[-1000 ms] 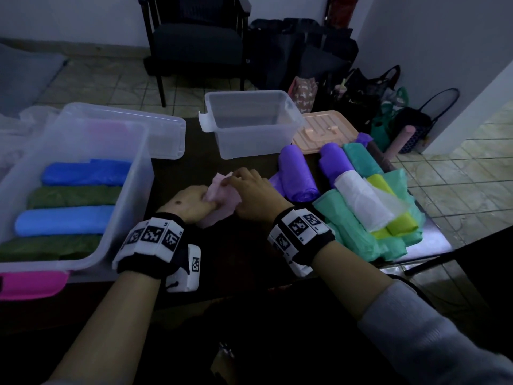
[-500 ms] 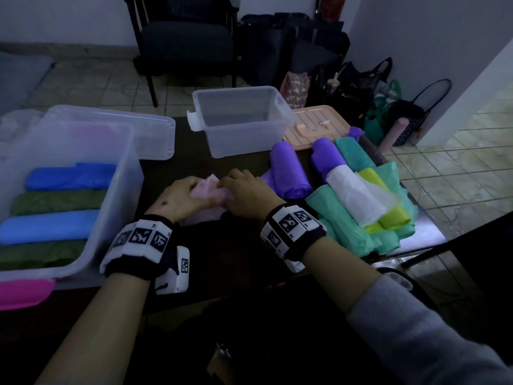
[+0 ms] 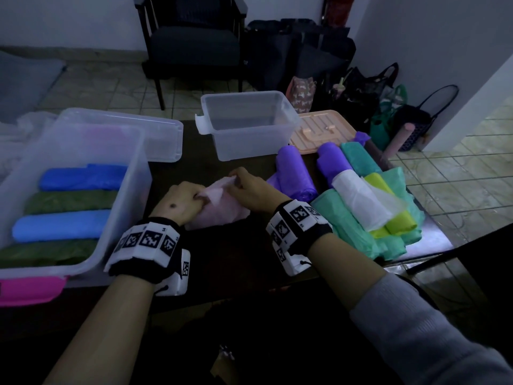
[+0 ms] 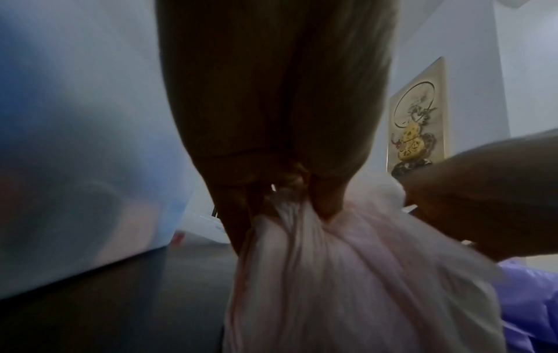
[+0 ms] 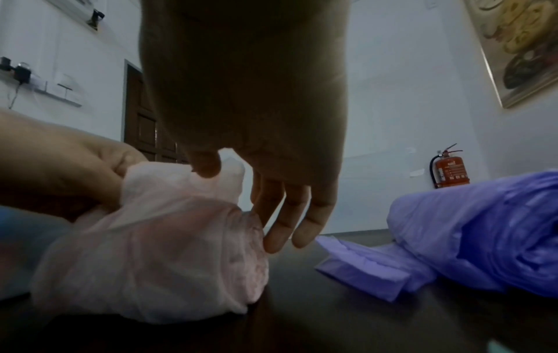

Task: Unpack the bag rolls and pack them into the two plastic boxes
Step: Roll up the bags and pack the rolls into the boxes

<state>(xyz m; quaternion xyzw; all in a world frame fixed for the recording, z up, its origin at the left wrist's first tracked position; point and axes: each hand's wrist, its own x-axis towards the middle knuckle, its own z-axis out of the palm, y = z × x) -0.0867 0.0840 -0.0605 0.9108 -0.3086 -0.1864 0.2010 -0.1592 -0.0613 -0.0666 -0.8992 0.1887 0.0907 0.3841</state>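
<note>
Both grips pinch pink roll [image 3: 219, 209]; left box [image 3: 133, 173] holds blue, green rolls.

Past your hands there's a dark armchair [image 3: 194, 45] on the tiled floor, a bunch of bags [image 3: 361, 101] off to your right, plus a red fire extinguisher [image 5: 451, 168] by the wall.

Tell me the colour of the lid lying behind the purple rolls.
Peach-orange. The lid shows best in the head view, beside the smaller clear box.
</note>
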